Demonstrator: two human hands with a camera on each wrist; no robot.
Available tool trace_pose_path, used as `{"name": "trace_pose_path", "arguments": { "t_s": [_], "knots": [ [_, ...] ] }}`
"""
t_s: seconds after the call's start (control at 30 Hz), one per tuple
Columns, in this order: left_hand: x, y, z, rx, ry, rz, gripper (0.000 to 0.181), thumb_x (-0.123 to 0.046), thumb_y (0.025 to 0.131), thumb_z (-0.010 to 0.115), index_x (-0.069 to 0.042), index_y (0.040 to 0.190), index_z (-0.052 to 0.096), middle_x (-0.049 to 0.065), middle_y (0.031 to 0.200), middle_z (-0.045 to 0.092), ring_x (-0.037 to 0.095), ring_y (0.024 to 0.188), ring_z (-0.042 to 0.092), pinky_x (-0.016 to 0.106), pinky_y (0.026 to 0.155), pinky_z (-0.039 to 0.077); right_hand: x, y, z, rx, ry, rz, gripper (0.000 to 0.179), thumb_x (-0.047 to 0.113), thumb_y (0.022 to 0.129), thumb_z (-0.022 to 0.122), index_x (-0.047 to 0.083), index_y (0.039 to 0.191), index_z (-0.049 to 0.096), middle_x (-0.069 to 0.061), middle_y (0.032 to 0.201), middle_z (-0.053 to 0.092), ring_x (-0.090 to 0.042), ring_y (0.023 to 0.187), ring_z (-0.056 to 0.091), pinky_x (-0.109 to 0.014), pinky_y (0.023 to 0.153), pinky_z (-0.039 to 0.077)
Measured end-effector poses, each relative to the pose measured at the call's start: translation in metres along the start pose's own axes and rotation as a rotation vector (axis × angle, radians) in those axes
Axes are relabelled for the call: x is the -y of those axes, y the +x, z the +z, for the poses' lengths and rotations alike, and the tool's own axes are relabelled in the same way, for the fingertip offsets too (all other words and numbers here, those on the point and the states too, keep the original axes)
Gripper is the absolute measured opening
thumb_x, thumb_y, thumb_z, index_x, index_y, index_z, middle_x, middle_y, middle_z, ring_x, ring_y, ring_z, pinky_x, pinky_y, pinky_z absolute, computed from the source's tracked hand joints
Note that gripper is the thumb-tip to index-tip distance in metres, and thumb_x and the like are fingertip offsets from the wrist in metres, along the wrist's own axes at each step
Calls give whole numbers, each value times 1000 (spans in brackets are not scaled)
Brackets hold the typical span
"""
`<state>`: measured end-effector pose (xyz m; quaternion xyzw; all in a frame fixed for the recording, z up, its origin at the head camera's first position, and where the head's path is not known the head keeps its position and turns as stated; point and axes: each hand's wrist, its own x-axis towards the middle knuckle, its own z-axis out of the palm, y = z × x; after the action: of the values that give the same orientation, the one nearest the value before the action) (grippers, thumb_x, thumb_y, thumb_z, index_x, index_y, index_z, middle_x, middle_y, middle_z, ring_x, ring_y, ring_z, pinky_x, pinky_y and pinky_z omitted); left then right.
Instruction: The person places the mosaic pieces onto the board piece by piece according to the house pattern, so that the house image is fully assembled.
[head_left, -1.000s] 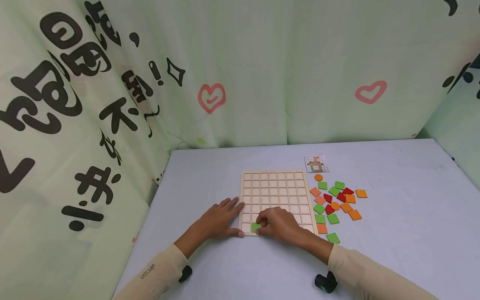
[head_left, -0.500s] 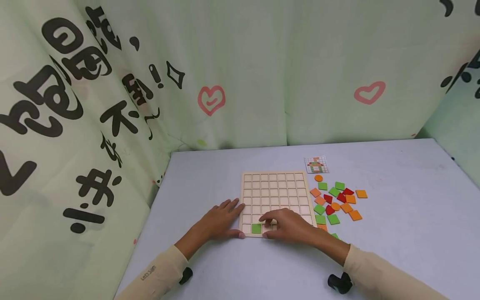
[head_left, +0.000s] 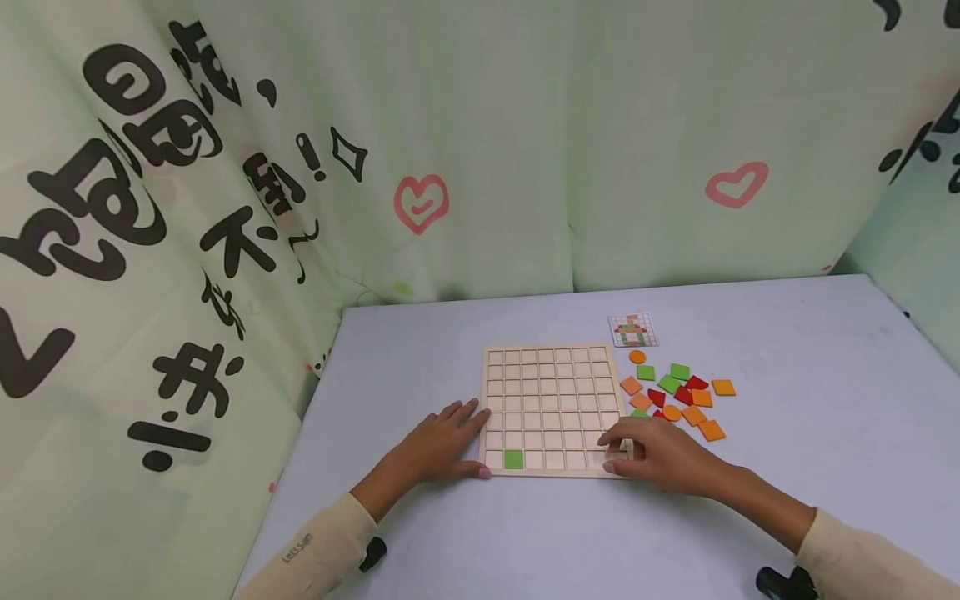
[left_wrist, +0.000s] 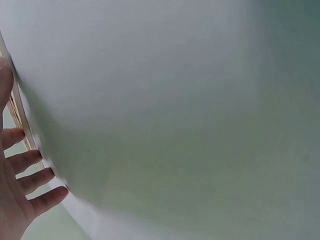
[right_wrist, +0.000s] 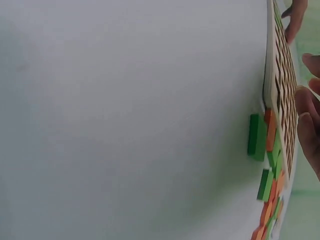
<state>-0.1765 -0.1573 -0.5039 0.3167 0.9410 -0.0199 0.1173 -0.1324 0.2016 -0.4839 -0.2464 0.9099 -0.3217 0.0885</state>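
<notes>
A wooden grid board [head_left: 551, 387] lies flat on the table, with one green square tile [head_left: 513, 459] set in its front row, second cell from the left. At the board's left edge rests my left hand [head_left: 441, 443], fingers spread and thumb by the front corner; the left wrist view shows these fingertips [left_wrist: 52, 197] along the rim. My right hand [head_left: 663, 454] hovers over the front right corner, its fingers loosely bent with nothing seen between them. Loose tiles lie right of the board, some hidden behind this hand. In the right wrist view, the fingers [right_wrist: 306, 122] are apart from the tiles.
Several green tiles [head_left: 670, 383], red tiles [head_left: 697, 383] and orange tiles [head_left: 712, 430] are scattered beyond the board's right side. A small pattern card [head_left: 633, 329] lies behind them. A printed curtain [head_left: 495, 150] borders the back and left of the white table [head_left: 810, 400].
My right hand has let go of the green tile, leaving it in its cell, and has moved right across the board's front. The left hand stays in place.
</notes>
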Motion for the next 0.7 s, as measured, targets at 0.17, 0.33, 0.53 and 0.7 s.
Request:
{"name": "trace_pose_path", "arguments": {
  "t_s": [0.17, 0.33, 0.53, 0.7],
  "knots": [
    [0, 1, 1, 3, -7, -4, 92, -72, 88, 57, -19, 159, 30, 9, 164, 33, 32, 147, 38, 51, 107, 46, -13, -23, -8, -79, -132, 24, 32, 28, 79, 86, 17, 107, 74, 13, 90, 63, 1, 70, 46, -18, 60, 43],
    [0, 0, 0, 11, -10, -11, 92, -72, 88, 57, -19, 159, 30, 9, 164, 32, 33, 147, 37, 51, 108, 45, -25, -41, -10, -115, -190, 68, 34, 33, 75, 88, 18, 102, 74, 13, 92, 63, 4, 68, 43, -18, 59, 42],
    [-2, -2, -3, 14, -16, -20, 93, -70, 87, 59, -18, 158, 32, 10, 164, 32, 34, 147, 37, 52, 108, 45, -31, -52, -5, -121, -216, 169, 38, 38, 70, 90, 19, 100, 76, 13, 89, 60, -3, 77, 49, -18, 60, 45],
    [-3, -2, -5, 9, -24, -12, 92, -69, 88, 59, -17, 158, 32, 10, 163, 33, 34, 147, 38, 52, 107, 45, -33, -55, -4, -87, -142, 243, 36, 34, 72, 89, 16, 100, 77, 9, 89, 63, -5, 72, 49, -19, 59, 45]
  ]
}}
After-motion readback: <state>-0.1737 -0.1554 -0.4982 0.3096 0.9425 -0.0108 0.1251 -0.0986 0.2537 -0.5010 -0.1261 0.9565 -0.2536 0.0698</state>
